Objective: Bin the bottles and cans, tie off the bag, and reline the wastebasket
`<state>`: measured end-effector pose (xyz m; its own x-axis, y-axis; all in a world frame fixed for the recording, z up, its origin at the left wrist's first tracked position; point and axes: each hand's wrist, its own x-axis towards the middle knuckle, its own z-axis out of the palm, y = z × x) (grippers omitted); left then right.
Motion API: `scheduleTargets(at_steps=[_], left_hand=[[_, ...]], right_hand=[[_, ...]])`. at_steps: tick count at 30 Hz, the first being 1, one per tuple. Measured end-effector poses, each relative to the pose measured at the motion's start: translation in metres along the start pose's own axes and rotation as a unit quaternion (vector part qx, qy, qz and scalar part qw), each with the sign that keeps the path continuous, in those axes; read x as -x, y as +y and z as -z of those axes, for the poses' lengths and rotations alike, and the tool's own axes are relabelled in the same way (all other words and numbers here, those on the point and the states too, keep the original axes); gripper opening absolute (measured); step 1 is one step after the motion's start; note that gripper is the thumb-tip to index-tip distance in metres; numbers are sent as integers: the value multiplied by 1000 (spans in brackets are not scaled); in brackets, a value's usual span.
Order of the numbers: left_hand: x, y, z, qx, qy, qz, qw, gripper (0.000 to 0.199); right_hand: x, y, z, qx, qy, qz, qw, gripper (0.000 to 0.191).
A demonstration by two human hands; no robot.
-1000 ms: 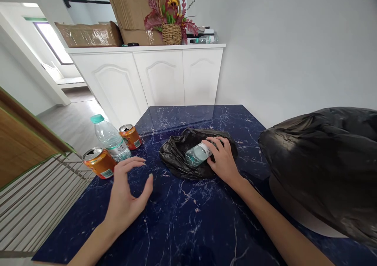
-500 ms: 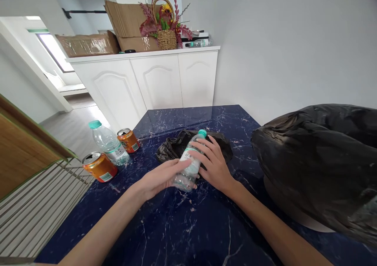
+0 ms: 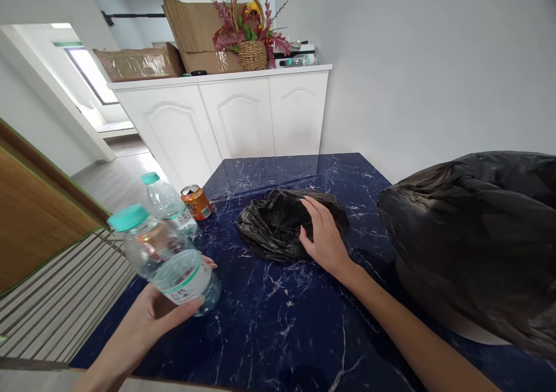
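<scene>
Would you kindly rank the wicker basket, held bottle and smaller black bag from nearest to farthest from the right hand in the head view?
1. Smaller black bag, by the right hand.
2. Held bottle, leftward, in the left hand.
3. Wicker basket, on the far white cabinet.

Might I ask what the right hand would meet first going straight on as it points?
The right hand would probably meet the smaller crumpled black bag just ahead; whether they touch is unclear.
</scene>
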<state>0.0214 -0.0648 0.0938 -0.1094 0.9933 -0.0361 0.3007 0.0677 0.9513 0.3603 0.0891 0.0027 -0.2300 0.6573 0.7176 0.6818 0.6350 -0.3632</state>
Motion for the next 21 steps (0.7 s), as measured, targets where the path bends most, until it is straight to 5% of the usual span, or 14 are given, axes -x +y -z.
scheduleTargets(at_steps=[5, 8, 12, 21], left_hand=[[3, -14, 39, -62, 207, 74, 974, 77], [-4, -18, 56, -98, 273, 61, 955, 80], [-15, -26, 66, -147, 295, 26, 944, 77], [-33, -27, 56, -57, 269, -23, 961, 67]], right_hand=[[3, -1, -2, -7, -16, -1, 1000, 72], [5, -1, -3, -10, -25, -11, 1000, 66], [8, 1, -6, -20, -35, -19, 999, 60], [11, 5, -9, -42, -47, -21, 998, 50]])
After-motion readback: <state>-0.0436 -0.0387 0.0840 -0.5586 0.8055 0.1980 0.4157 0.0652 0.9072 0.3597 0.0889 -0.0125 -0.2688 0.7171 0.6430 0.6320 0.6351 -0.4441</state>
